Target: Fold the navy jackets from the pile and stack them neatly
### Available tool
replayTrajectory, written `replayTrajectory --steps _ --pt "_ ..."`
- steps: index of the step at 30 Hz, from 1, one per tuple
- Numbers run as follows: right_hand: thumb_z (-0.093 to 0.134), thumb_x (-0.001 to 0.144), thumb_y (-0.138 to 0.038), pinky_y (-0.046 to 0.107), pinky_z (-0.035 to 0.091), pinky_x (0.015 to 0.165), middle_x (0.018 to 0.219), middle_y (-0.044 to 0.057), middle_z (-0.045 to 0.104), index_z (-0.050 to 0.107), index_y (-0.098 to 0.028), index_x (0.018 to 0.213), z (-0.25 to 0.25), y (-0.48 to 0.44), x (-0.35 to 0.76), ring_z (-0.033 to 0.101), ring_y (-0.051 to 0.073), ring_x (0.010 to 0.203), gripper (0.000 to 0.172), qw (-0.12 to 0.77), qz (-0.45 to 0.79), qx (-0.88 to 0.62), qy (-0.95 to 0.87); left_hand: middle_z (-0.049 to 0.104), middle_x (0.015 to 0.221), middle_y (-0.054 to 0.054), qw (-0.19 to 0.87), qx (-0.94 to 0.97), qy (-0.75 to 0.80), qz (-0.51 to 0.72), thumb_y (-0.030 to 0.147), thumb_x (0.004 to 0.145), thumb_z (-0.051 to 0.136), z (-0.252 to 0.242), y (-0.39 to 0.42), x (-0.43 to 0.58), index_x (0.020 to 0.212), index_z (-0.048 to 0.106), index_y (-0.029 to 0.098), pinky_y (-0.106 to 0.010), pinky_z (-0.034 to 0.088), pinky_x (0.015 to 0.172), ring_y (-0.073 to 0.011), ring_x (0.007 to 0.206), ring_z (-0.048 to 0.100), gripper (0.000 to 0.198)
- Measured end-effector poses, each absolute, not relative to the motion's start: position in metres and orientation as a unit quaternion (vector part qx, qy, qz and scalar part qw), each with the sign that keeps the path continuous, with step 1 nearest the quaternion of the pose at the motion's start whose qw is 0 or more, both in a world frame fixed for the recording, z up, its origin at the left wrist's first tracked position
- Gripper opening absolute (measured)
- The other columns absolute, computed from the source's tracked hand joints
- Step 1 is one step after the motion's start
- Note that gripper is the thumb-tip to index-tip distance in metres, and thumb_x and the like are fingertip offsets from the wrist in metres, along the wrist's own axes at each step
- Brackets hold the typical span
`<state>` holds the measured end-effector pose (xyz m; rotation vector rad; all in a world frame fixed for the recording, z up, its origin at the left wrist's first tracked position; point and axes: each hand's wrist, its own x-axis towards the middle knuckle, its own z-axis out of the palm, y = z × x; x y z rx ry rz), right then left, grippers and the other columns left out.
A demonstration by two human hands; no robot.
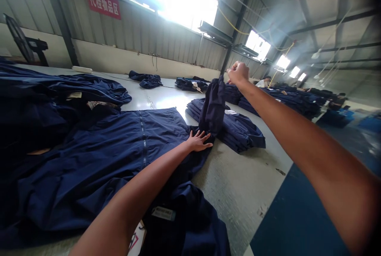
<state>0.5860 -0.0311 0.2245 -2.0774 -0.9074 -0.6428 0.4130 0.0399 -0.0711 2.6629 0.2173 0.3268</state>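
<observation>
**Well, a navy sleeve [212, 107] stands upright from a spread jacket [98, 172]**

The left hand [200, 141] lies open, fingers spread, pressing the jacket near the sleeve's base on a grey worktable [238, 192]; the right hand [238, 72] is clenched into a fist just right of the sleeve's top, though whether it grips cloth I cannot tell; a folded navy stack [238, 133] sits just right of the sleeve; more navy piles [145, 79] lie farther off; a red sign [102, 2] hangs on the far wall.

A garment factory workshop: corrugated steel walls [166, 41], a red banner [102, 2], and long desks [154, 99] piled with navy workwear [89, 172].
</observation>
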Motion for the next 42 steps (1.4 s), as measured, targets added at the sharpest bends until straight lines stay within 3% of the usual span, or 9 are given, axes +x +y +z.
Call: replayTrajectory --steps 5,8,13,19,25,31,38,40,42 --pt "0.063 0.095 -0.032 0.036 0.050 0.097 0.112 0.012 0.075 0.069 -0.016 0.108 0.199 -0.031 0.560 0.069 0.024 0.105 0.021 0.217 -0.191 -0.861 -0.418 0.057 0.150 -0.018 0.215 0.950 0.132 0.184 0.040 0.111 0.039 -0.052 0.060 0.407 0.148 0.055 0.018 -0.056 0.037 0.120 -0.0317 0.140 0.053 0.046" --pt "0.061 0.097 -0.028 0.031 0.051 0.096 0.117 0.012 0.077 0.074 -0.015 0.109 0.165 -0.044 0.556 0.070 0.025 0.109 0.021 0.155 -0.107 -0.872 -0.452 0.059 0.145 -0.015 0.200 0.950 0.139 0.193 0.038 0.106 0.058 -0.046 0.072 0.384 0.140 0.060 0.019 -0.053 0.050 0.109 -0.0291 0.129 0.060 0.040" --pt "0.056 0.103 -0.027 0.027 0.050 0.099 0.126 0.008 0.076 0.073 -0.019 0.121 0.086 -0.051 0.549 0.070 0.021 0.115 0.027 0.142 -0.055 -0.838 -0.524 0.063 0.145 -0.013 0.171 0.972 0.090 0.130 0.029 0.098 0.068 -0.051 0.053 0.328 0.137 0.065 0.019 -0.045 0.049 0.113 -0.0297 0.134 0.059 0.040" --pt "0.053 0.103 -0.024 0.033 0.047 0.108 0.131 0.012 0.072 0.071 -0.017 0.125 0.016 -0.044 0.541 0.065 0.022 0.122 0.029 0.161 -0.068 -0.809 -0.561 0.078 0.117 0.000 0.121 0.984 0.095 0.091 0.032 0.101 0.055 -0.026 0.053 0.266 0.125 0.073 0.036 -0.034 0.057 0.093 -0.0241 0.107 0.074 0.031" --pt "0.053 0.098 -0.017 0.037 0.046 0.108 0.131 0.011 0.067 0.068 -0.020 0.128 -0.022 -0.062 0.508 0.061 0.025 0.122 0.033 0.201 -0.145 -0.787 -0.565 0.065 0.138 -0.017 0.011 0.961 0.243 0.132 0.016 0.086 0.064 -0.014 0.130 0.242 0.139 0.064 0.021 -0.049 0.048 0.107 -0.0369 0.130 0.060 0.053" --pt "0.054 0.094 -0.016 0.045 0.048 0.106 0.125 0.012 0.067 0.068 -0.021 0.123 -0.041 -0.085 0.495 0.061 0.030 0.118 0.032 0.235 -0.202 -0.775 -0.551 0.076 0.119 -0.011 -0.024 0.955 0.261 0.141 0.029 0.095 0.058 -0.014 0.148 0.249 0.117 0.076 0.024 -0.044 0.047 0.105 -0.0309 0.112 0.070 0.030" --pt "0.047 0.098 -0.024 0.047 0.048 0.110 0.126 0.014 0.067 0.064 -0.019 0.125 -0.027 -0.100 0.522 0.061 0.029 0.123 0.032 0.303 -0.231 -0.752 -0.537 0.075 0.113 -0.005 -0.080 0.961 0.152 0.215 0.040 0.105 0.049 0.080 0.134 0.198 0.114 0.075 0.023 -0.039 0.040 0.111 -0.0239 0.112 0.065 0.032" --pt "0.047 0.101 -0.033 0.048 0.047 0.112 0.128 0.013 0.068 0.065 -0.021 0.127 -0.024 -0.098 0.524 0.062 0.029 0.125 0.033 0.336 -0.211 -0.732 -0.554 0.074 0.113 -0.003 -0.122 0.969 0.119 0.180 0.041 0.100 0.062 0.091 0.128 0.166 0.117 0.073 0.025 -0.040 0.039 0.111 -0.0234 0.111 0.064 0.026" --pt "0.045 0.103 -0.042 0.048 0.045 0.115 0.133 0.011 0.068 0.065 -0.024 0.130 -0.023 -0.092 0.523 0.061 0.028 0.129 0.039 0.355 -0.164 -0.708 -0.588 0.073 0.121 -0.005 -0.151 0.975 0.136 0.086 0.039 0.083 0.083 0.085 0.123 0.139 0.130 0.069 0.028 -0.042 0.041 0.109 -0.0267 0.112 0.066 0.051"
